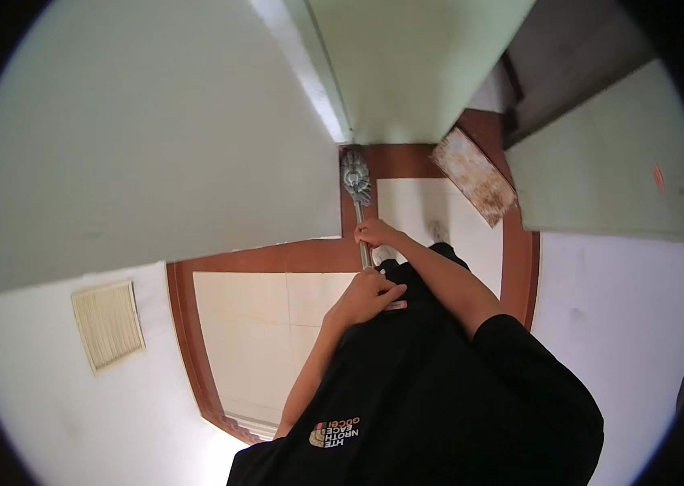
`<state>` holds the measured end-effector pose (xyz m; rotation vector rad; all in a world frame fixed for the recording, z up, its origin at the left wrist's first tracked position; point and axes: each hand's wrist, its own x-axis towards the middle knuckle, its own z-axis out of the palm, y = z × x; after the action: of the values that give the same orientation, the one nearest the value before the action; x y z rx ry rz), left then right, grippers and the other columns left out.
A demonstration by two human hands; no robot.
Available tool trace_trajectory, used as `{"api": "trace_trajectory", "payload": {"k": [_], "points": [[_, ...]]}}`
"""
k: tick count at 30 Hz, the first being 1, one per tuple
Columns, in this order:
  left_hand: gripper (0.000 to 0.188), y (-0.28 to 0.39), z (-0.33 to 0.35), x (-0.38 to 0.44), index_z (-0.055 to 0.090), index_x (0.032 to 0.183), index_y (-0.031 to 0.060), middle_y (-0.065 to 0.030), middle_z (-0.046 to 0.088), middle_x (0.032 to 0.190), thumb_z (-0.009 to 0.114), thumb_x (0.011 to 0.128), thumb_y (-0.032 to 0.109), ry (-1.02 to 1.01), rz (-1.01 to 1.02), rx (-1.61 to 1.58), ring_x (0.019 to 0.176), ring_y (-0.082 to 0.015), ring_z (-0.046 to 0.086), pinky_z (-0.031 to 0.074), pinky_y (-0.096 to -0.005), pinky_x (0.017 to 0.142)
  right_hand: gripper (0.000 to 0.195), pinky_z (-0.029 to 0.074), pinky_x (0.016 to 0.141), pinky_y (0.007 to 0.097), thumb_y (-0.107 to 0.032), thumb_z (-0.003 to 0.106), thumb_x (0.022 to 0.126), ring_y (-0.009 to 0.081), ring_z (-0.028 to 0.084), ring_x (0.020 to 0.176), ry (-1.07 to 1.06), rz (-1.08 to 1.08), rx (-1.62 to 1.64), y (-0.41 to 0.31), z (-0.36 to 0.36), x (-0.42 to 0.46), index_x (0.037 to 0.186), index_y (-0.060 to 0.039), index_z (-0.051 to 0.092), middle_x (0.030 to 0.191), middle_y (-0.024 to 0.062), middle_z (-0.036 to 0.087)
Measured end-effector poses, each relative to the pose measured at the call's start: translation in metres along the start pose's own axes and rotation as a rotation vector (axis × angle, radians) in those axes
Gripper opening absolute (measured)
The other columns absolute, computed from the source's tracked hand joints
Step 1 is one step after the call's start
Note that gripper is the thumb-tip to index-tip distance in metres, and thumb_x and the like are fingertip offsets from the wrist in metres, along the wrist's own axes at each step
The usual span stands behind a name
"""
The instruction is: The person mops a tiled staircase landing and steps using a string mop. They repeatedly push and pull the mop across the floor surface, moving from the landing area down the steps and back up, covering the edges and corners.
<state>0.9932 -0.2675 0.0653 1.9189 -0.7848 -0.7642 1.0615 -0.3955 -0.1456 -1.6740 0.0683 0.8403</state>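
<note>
A mop with a grey fibrous head [356, 176] rests in the floor corner, on the brown tile border beside the wall. Its metal handle [359, 212] runs back toward my body. My right hand [378, 233] is closed around the lower part of that handle. Higher up, close to my waist, my left hand [361, 299] wraps the handle, with its thumb stretched out to the side. A small pink and white label [396, 305] shows beside the left thumb; what it is attached to cannot be made out. My light-coloured shoes [384, 253] are partly hidden by my arm and dark clothing.
A brown and white mottled rectangular box or board [474, 176] lies at an angle on the right. Pale green walls [196, 133] close in ahead and on both sides. A slatted vent cover [108, 325] is on the left wall. Cream tiles [257, 316] have a brown border.
</note>
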Motion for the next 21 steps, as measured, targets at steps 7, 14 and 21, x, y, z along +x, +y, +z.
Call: {"api": "trace_trajectory", "payload": {"k": [7, 14, 21], "points": [[0.038, 0.029, 0.019, 0.05, 0.058, 0.059, 0.0027, -0.0104, 0.051, 0.051, 0.057, 0.084, 0.031, -0.38, 0.294, -0.046, 0.048, -0.0261, 0.045, 0.036, -0.037, 0.05, 0.018, 0.054, 0.051, 0.0286, -0.022, 0.057, 0.078, 0.0139, 0.063, 0.062, 0.284, 0.192, 0.228, 0.036, -0.045, -0.068, 0.076, -0.006, 0.064, 0.07, 0.0032, 0.062], [0.04, 0.05, 0.028, 0.115, 0.054, 0.059, -0.0026, -0.0168, 0.043, 0.051, 0.057, 0.082, 0.031, -0.594, 0.32, -0.056, 0.045, -0.0275, 0.042, 0.032, -0.0378, 0.048, 0.021, 0.047, 0.046, 0.028, -0.022, 0.05, 0.077, 0.0127, 0.055, 0.052, 0.73, 0.091, 0.253, 0.091, -0.088, -0.116, 0.071, -0.006, 0.061, 0.064, 0.0037, 0.056], [0.036, 0.043, 0.022, 0.104, 0.056, 0.063, -0.0017, -0.0184, 0.046, 0.053, 0.057, 0.08, 0.03, -0.491, 0.022, 0.208, 0.049, -0.0312, 0.045, 0.035, -0.0405, 0.049, 0.032, 0.049, 0.046, 0.0315, -0.031, 0.05, 0.078, 0.0188, 0.059, 0.051, 0.487, 0.392, 0.267, 0.112, -0.094, -0.098, 0.07, -0.0027, 0.061, 0.063, 0.01, 0.062]]}}
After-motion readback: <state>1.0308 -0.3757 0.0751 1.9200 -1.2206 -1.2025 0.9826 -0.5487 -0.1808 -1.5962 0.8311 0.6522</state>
